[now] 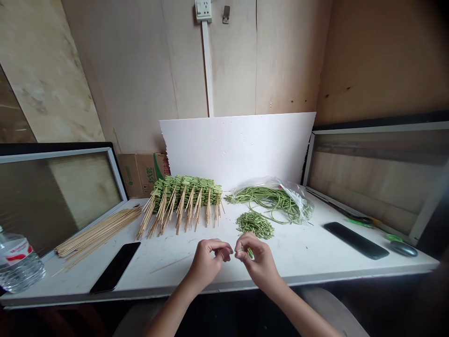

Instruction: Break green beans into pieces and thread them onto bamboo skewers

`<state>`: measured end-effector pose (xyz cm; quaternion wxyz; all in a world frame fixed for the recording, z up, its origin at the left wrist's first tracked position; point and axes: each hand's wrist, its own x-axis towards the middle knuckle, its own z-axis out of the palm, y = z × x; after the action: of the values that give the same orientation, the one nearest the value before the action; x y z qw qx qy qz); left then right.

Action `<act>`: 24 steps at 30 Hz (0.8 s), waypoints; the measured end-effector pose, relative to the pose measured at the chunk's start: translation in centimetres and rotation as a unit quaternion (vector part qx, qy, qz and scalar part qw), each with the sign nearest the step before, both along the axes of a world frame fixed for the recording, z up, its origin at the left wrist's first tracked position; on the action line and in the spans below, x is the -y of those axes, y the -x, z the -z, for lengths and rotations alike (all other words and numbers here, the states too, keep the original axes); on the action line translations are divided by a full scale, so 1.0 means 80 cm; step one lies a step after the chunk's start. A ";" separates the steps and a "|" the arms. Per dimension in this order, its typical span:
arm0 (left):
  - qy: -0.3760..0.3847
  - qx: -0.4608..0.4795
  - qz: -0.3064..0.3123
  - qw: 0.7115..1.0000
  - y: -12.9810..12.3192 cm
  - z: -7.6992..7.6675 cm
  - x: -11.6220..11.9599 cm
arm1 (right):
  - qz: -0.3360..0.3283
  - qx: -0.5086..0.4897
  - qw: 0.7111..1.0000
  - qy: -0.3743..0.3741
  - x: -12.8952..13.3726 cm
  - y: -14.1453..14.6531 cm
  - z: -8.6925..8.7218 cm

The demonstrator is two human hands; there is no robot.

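My left hand (210,257) and my right hand (253,256) are held close together over the table's front part, fingers curled and pinched. A thin stick (171,264) runs along the tabletop up to my left hand; whether the fingers grip it is unclear. Small green bean pieces (250,253) show in or under my right hand. Just beyond lies a pile of cut green pieces (256,224). Farther back, long green beans (266,199) lie partly in a clear plastic bag (298,199). Skewered green pieces (185,187) are stacked at the back left, their bare stick ends forward.
Loose sticks (101,229), a black phone (115,267) and a water bottle (19,262) are on the left of the white table (298,267). A dark flat object (356,240) and a mouse (403,248) lie right. A white board (238,150) stands behind.
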<state>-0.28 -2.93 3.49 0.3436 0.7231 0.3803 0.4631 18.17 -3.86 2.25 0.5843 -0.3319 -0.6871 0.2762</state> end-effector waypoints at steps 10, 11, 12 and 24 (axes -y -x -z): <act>-0.066 -0.218 -0.097 0.969 0.019 0.079 -0.047 | 0.041 -0.043 0.988 0.146 -0.040 -0.029 0.008; -0.075 -0.237 -0.102 0.963 0.019 0.083 -0.048 | 0.035 -0.037 0.985 0.164 -0.041 -0.029 0.010; -0.081 -0.252 -0.107 0.958 0.020 0.084 -0.049 | 0.029 -0.033 0.983 0.181 -0.042 -0.029 0.012; 0.164 -0.453 -0.159 0.862 0.153 0.005 -0.050 | -0.105 -0.189 0.916 0.339 -0.040 -0.035 0.001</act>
<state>-12.55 1.08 3.07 0.1685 0.7162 0.6742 0.0641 20.94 -0.64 2.17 0.5238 -0.3777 -0.4597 0.6097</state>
